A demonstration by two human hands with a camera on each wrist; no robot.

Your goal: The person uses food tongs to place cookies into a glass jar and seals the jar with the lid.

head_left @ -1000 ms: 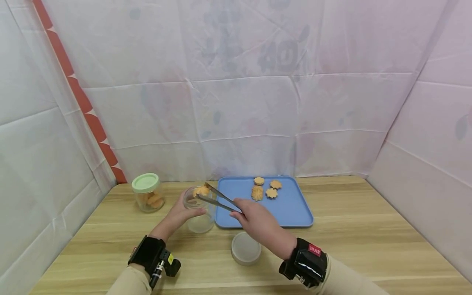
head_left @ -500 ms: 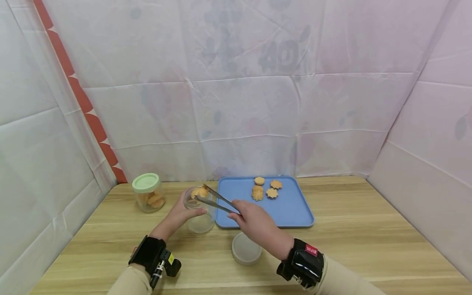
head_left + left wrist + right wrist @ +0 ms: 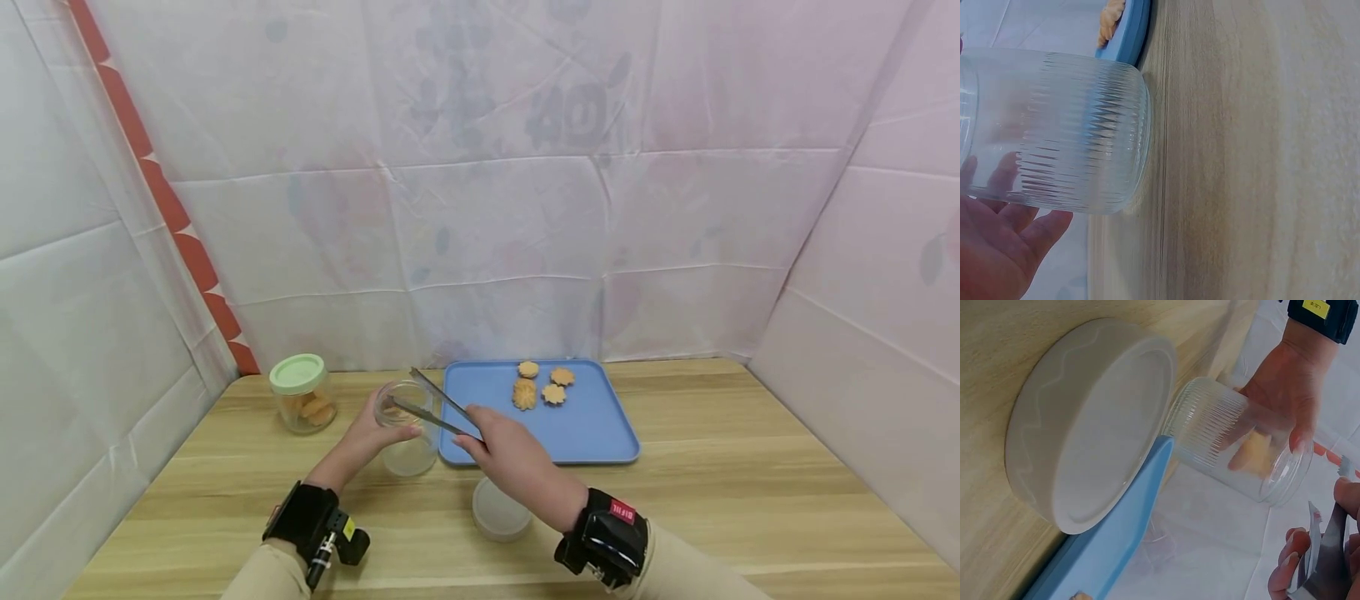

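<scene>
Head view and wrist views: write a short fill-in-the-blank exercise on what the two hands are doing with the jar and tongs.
1. The left hand holds the clear ribbed ____.
2. The right hand grips metal ____ over the jar's mouth.
3. The cookies on the table lie on a ____ tray.
4. The closed jar at the far left has a ____ lid.

Missing words: jar; tongs; blue; green

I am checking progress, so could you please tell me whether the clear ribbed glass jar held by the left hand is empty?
Not empty: the clear ribbed glass jar shows one orange biscuit falling inside.
</scene>
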